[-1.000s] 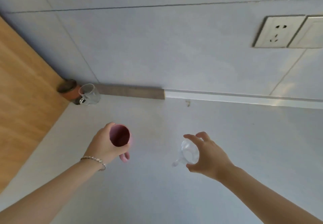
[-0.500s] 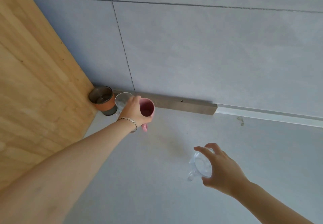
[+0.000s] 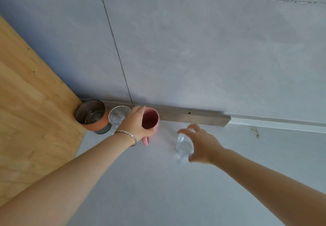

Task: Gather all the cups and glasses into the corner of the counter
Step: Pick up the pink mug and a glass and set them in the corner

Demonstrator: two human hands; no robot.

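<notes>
My left hand [image 3: 135, 122] grips a pink mug [image 3: 150, 121] by its rim, with the handle pointing toward me, close to the wall strip. Left of it stands a clear glass [image 3: 117, 116], partly hidden by my fingers. An orange and grey metal-lined cup [image 3: 93, 117] sits in the corner against the wooden panel. My right hand [image 3: 202, 143] holds a clear glass cup [image 3: 184, 146] from above, to the right of the pink mug; whether it touches the counter is unclear.
The grey counter [image 3: 158, 190] meets a grey tiled wall [image 3: 194, 49] along a grey strip [image 3: 185, 116]. A wooden panel [image 3: 26, 111] bounds the counter on the left. A small dark stain [image 3: 254, 130] marks the counter at the right.
My left hand has carried the pink mug up to the clear glass by the wall. My right hand has brought the clear glass cup leftward and farther back, closer to the pink mug.
</notes>
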